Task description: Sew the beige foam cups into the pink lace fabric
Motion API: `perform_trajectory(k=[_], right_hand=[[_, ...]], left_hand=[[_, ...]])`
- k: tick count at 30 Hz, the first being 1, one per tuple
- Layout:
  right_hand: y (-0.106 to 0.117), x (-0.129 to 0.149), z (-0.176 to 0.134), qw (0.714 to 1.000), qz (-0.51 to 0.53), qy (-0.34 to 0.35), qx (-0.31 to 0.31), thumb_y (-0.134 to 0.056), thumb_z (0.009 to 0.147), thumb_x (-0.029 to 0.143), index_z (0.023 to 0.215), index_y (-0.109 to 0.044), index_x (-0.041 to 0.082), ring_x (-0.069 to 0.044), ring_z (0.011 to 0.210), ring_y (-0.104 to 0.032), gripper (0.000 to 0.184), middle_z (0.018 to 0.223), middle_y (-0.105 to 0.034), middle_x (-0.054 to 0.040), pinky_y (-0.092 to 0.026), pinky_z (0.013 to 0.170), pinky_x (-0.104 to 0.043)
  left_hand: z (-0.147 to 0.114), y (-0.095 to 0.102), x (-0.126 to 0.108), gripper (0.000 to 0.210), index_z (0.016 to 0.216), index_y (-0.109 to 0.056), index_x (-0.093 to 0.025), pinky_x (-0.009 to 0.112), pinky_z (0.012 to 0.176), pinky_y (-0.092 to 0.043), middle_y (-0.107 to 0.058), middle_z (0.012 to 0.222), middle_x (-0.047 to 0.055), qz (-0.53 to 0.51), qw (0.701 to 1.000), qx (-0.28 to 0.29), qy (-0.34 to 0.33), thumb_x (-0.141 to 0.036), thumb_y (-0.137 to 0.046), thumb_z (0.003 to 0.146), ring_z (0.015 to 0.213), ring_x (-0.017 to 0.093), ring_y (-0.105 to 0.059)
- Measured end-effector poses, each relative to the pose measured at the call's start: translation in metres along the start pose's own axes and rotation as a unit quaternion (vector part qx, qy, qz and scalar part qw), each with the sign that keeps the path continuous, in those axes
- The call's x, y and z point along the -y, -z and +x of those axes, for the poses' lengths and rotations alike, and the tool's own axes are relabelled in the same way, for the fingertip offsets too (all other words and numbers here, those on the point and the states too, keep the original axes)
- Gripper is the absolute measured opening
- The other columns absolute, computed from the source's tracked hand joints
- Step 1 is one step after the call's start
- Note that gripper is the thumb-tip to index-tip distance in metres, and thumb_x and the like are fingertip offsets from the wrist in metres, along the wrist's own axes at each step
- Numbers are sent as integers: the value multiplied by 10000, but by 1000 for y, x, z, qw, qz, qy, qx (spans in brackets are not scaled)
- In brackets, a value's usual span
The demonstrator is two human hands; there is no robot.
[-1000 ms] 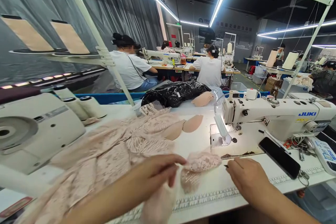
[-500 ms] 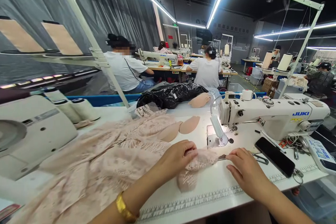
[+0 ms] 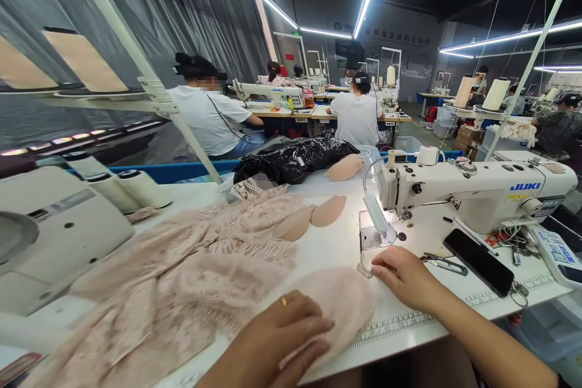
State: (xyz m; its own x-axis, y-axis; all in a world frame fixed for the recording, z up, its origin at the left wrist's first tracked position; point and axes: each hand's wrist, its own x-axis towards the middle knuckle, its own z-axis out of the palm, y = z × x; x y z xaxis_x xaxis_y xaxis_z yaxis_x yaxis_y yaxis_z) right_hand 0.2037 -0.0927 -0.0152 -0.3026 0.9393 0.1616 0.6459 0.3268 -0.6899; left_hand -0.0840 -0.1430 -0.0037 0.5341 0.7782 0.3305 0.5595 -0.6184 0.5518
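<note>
A sheer beige fabric piece (image 3: 348,306), rounded and blurred by motion, is spread over the table's front edge. My left hand (image 3: 286,330), with a ring on one finger, is at its left side, fingers and thumb closed about the cloth. Thumb and fingertips of my right hand (image 3: 402,273) pinch together at the upper right corner of the piece, just in front of the sewing machine's needle plate (image 3: 370,239). A small pale edge shows at those fingertips. Beige lace fabric (image 3: 182,279) lies heaped to the left, with beige cup pieces (image 3: 328,211) behind.
The white sewing machine (image 3: 473,194) stands at right, its lamp (image 3: 375,212) lit. Thread snips (image 3: 448,264), a black phone (image 3: 479,260) and keys (image 3: 518,294) lie right of my hand. A black plastic bag (image 3: 295,160) is behind; people sew beyond.
My left hand has moved down and toward me, and the bunched beige piece is now spread out. My right hand has shifted slightly up and left, uncovering more of the snips.
</note>
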Motion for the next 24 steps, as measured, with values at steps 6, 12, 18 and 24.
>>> perform_trajectory(k=[6,12,18,24], right_hand=[[-34,23,41,999,18,-25,22,-825,854,100,915,-710,200,-180,817,-639,164,791,-677,31,-450,731,-278],[-32,27,32,997,80,11,8,-748,922,89,1161,-740,215,-167,866,-643,271,917,-695,15,-498,789,-279],[-13,27,23,980,175,-25,94,-703,924,133,1000,-746,209,-160,764,-570,116,799,-584,39,-451,727,-276],[-28,7,39,955,282,-37,80,-643,906,208,907,-587,224,-150,728,-535,58,801,-558,37,-428,673,-256]], left_hand=[[49,-1,42,353,1242,-766,-270,456,1073,-526,-766,1260,89,21,993,-45,104,-446,-608,980,1209,329,-688],[63,-15,47,287,1081,-768,-222,458,891,-537,-759,982,80,3,991,22,134,-393,-575,955,956,300,-695],[67,-2,28,316,896,-620,-234,403,864,-540,-712,965,62,-15,998,21,65,-423,-430,1062,939,261,-665],[121,7,60,278,1108,-656,-215,438,1030,-552,-759,1219,122,95,988,18,121,-360,-424,1061,1173,305,-705]])
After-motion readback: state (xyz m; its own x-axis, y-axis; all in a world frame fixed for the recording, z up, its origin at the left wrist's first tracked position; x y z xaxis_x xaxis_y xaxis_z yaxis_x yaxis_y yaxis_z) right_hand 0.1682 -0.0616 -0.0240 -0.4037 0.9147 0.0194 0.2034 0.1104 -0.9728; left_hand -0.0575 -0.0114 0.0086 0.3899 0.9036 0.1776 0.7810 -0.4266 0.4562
